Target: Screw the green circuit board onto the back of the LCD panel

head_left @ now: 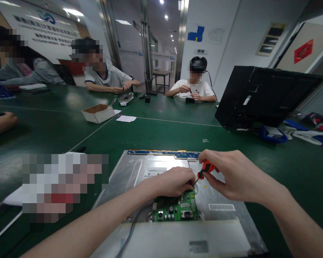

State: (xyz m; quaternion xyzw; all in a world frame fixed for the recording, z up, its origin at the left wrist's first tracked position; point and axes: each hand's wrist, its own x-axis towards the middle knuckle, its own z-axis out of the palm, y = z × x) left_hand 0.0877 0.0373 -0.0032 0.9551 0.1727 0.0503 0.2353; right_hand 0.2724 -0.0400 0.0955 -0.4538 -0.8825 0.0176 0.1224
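Note:
My right hand (231,175) is closed around the red and black handle of a screwdriver (206,167). Its shaft slants down to the upper right corner of a green circuit board (174,208). My left hand (177,181) rests over the board's upper edge, its fingers closed by the screwdriver's tip; whether they pinch anything is hidden. The board lies on the silver metal back of a display panel (223,195), which has a blue strip board (161,153) along its far edge. A grey cable (131,229) runs from the board's left side toward me.
A black monitor housing (261,96) stands tilted at the right, with blue and white items beside it. Farther left are a white box (98,114) and paper (126,118) on the green table (161,134). Several people sit around it. A blurred-out patch (61,182) covers something at left.

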